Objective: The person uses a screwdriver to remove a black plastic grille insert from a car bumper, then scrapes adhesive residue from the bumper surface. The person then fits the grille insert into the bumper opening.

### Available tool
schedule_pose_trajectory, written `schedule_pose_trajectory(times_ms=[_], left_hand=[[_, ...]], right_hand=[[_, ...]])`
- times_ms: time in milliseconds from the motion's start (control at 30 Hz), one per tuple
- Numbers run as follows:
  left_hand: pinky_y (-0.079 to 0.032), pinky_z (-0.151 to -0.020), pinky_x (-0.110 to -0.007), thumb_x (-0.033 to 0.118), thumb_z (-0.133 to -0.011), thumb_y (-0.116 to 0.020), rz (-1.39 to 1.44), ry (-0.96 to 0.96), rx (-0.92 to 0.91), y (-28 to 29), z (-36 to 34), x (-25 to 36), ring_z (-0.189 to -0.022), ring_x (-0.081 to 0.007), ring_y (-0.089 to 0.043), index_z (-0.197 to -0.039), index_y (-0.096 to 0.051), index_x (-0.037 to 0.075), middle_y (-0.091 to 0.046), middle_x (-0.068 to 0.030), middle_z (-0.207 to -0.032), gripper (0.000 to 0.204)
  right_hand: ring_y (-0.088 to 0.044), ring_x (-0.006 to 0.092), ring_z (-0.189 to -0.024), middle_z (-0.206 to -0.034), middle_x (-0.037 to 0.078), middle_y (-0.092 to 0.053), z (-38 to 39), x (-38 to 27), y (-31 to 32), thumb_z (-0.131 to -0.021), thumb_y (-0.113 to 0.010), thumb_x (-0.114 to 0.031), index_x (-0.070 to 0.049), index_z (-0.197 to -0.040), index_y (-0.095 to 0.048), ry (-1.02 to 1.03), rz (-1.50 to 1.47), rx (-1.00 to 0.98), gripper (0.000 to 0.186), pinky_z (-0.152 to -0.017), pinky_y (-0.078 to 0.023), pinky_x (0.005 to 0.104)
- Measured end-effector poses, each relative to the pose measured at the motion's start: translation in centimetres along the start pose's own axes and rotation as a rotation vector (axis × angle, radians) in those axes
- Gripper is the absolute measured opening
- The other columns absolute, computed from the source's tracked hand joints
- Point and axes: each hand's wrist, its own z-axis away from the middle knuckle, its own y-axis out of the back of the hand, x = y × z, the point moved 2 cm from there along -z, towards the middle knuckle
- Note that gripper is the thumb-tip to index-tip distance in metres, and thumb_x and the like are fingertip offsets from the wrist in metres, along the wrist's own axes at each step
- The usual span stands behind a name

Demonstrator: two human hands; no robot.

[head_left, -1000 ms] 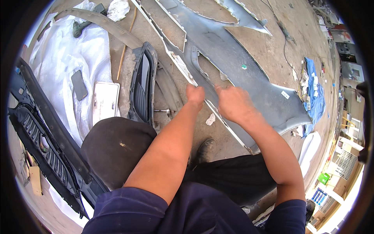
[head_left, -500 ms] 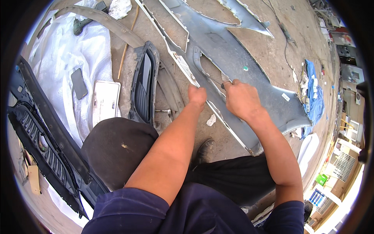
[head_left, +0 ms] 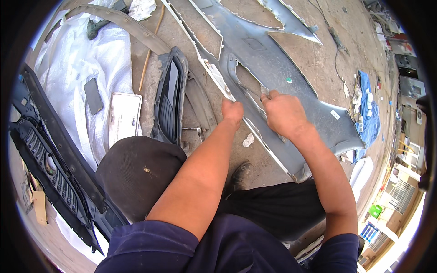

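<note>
The grey panel [head_left: 300, 98] is in front of the person, over the floor [head_left: 261, 161]. The left hand [head_left: 232, 112] grips its edge; the right hand [head_left: 285, 113] is closed around a thin tool [head_left: 251, 91]. Leftward are a vent [head_left: 170, 102] and a phone [head_left: 94, 96].

White sticker [head_left: 335, 114]: stuck on the grey bumper [head_left: 277, 59], toward its wide end; I see small dark marks, too tiny to read from here.
Green sticker [head_left: 288, 80]: a small round dot on the same bumper; I can make out no writing.
White plate [head_left: 125, 118]: pale, washed-out face; no letters or figures I can pick out.
Blue-and-white patch [head_left: 369, 232]: far off, too blurred to tell whether it's a sign.
</note>
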Motion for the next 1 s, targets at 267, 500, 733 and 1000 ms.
schedule_pose_trajectory(times_ms=[267, 500, 733, 1000], left_hand=[[-0.057, -0.090, -0.042, -0.005, -0.092, -0.062, 0.004, 0.012, 0.031, -0.1, -1.0, -1.1, -0.108, -0.0264, -0.069, -0.129, -0.063, -0.008, -0.072, -0.0182, -0.121, 0.038], [-0.055, -0.099, -0.041, -0.005, -0.091, -0.057, -0.043, -0.004, 0.027, 0.4, -1.3, -1.7, -0.114, -0.0278, -0.069, -0.129, -0.060, -0.006, -0.071, -0.0204, -0.124, 0.039], [-0.054, -0.105, -0.042, -0.007, -0.089, -0.054, 0.079, -0.070, 0.053, -0.4, -1.1, -1.7, -0.118, -0.0328, -0.070, -0.127, -0.058, -0.007, -0.071, -0.0234, -0.125, 0.038], [-0.056, -0.100, -0.040, -0.006, -0.092, -0.055, -0.004, -0.111, 0.090, -0.4, -1.6, -2.2, -0.113, -0.0251, -0.070, -0.131, -0.063, -0.004, -0.073, -0.0154, -0.124, 0.040]], right_hand=[[-0.079, 0.0409, -0.095, -0.103, 0.021, -0.077, -2.8, -0.7, 1.2, -0.089, -0.071, -0.004, -0.001, -0.089, -0.082, 0.367, 0.143, -0.129, 0.012, -0.082, -0.065, 0.0499], [-0.076, 0.0382, -0.088, -0.104, 0.017, -0.074, 0.2, 2.4, 0.7, -0.095, -0.066, -0.009, -0.010, -0.133, -0.078, 0.066, 0.035, -0.055, 0.040, -0.076, -0.062, 0.0508], [-0.077, 0.0408, -0.090, -0.104, 0.018, -0.074, -1.8, 2.9, 1.3, -0.098, -0.062, -0.010, -0.011, -0.139, -0.077, -0.098, -0.066, 0.075, 0.044, -0.079, -0.063, 0.0526], [-0.077, 0.0437, -0.099, -0.109, 0.023, -0.075, -7.4, 2.8, 0.1, -0.102, -0.058, -0.011, -0.010, -0.140, -0.076, -0.155, -0.114, 0.046, 0.042, -0.088, -0.063, 0.0544]])
